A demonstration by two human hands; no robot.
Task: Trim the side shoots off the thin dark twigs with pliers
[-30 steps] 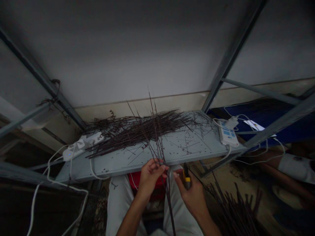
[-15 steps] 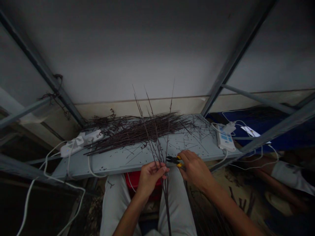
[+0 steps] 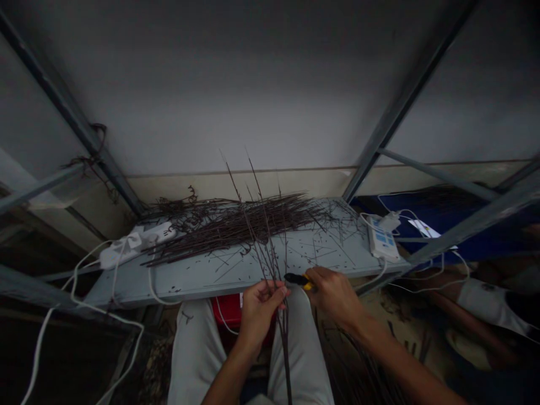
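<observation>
My left hand (image 3: 258,310) is closed on a thin dark branching twig (image 3: 270,256) that rises from my lap past the shelf edge. My right hand (image 3: 333,292) grips small cutters (image 3: 297,279) with yellow-and-black handles, their dark jaws pointing left at the twig just beside my left fingers. A pile of long dark twigs (image 3: 236,222) lies across the grey shelf board (image 3: 202,275) in front of me, with short cut bits scattered over it.
A white power strip (image 3: 133,244) with trailing white cables lies at the shelf's left end, another white power strip (image 3: 382,243) at its right end. Slanted grey metal frame posts (image 3: 390,121) flank the shelf. A red object (image 3: 225,312) sits under the shelf between my knees. More twigs lie on the floor at the right.
My right hand swung the cutters from pointing up beside my knee to pointing left at the twig. The twig's top shifted slightly. The left hand kept its hold.
</observation>
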